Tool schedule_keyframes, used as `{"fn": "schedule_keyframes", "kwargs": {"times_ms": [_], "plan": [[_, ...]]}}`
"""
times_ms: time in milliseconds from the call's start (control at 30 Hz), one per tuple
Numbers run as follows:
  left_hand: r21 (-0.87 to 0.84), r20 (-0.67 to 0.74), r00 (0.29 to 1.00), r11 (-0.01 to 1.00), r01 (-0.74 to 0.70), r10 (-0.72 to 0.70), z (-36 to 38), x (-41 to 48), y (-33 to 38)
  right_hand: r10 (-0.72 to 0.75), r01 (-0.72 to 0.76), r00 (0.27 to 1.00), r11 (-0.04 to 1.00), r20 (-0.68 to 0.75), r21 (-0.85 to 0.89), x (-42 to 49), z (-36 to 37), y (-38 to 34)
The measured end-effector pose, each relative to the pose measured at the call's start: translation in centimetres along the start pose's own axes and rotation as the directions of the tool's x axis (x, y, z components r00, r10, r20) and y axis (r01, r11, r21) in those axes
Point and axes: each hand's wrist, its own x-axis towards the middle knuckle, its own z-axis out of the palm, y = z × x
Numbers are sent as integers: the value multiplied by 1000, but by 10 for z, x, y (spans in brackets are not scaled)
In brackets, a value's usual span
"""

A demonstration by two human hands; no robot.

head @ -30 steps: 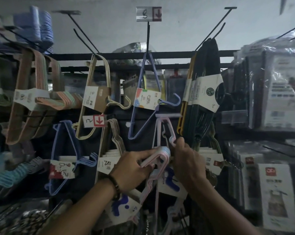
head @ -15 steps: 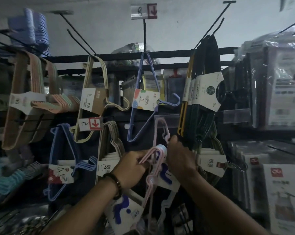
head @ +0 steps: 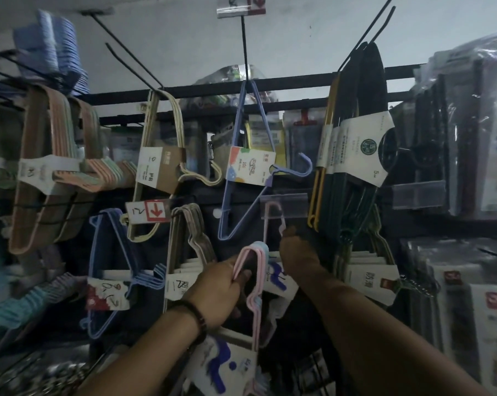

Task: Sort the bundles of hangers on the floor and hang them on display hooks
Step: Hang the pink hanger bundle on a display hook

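Observation:
My left hand (head: 221, 290) grips a bundle of pink and pale blue hangers (head: 256, 281) by its upper bend; its white card with blue shapes (head: 224, 364) hangs below my wrist. My right hand (head: 297, 252) is closed around the display hook under a clear label holder (head: 284, 202), where another pink hanger bundle (head: 273, 221) hangs. The held bundle's top sits just left of that hand, below the hook.
Hooks around carry more bundles: blue hangers (head: 241, 167) above centre, cream ones (head: 161, 155) upper left, dark green and yellow ones (head: 353, 155) right, blue ones (head: 110, 270) lower left. Packaged goods (head: 476, 310) fill the right side. A red arrow tag (head: 148, 211) hangs left.
My left hand has lifted the pink bundle slightly toward the hook. My right hand has slid up along the hook toward the label holder. The camera has tilted downward.

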Motion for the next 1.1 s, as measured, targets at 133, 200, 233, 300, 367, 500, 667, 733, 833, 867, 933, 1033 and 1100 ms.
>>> {"fn": "schedule_keyframes", "kwargs": {"times_ms": [133,200,233,300,367,500,667,733,833,867,933,1033,1100], "plan": [[24,10,1000,999,23,-24,4,2,4,-52,52,998,999,-35,-10,-12,-2,2],[34,3,1000,999,25,-25,5,5,4,-128,125,988,991,-87,-40,-26,-10,5],[46,-11,1000,999,24,-24,4,7,3,-184,179,978,982,-96,-62,-35,-15,7],[75,-35,999,997,13,-10,4,12,2,-232,245,960,967,-156,70,-57,-25,11],[75,-55,998,997,28,-23,3,18,5,-208,258,962,906,-180,336,-84,-36,16],[114,-136,990,992,51,-36,2,35,13,-331,319,943,863,-39,393,-141,-52,12],[87,-189,978,991,104,-86,8,43,28,-206,173,976,933,73,314,-146,-49,3],[-34,-212,973,995,90,-95,12,42,31,-163,146,984,970,74,194,-139,-50,3],[-201,-224,973,979,12,-58,13,33,35,-162,163,986,987,25,-15,-132,-54,1],[-206,-225,973,979,-6,-41,12,30,33,-167,167,986,985,7,-47,-130,-55,1],[-181,-211,977,982,-52,13,11,22,25,-161,159,987,985,-13,-67,-125,-60,1],[-79,-111,984,986,-148,139,11,7,8,-157,156,985,987,-77,-26,-117,-62,3],[-5,-87,976,980,-199,197,10,-1,1,-182,176,975,983,-128,-60,-120,-62,1]]}}
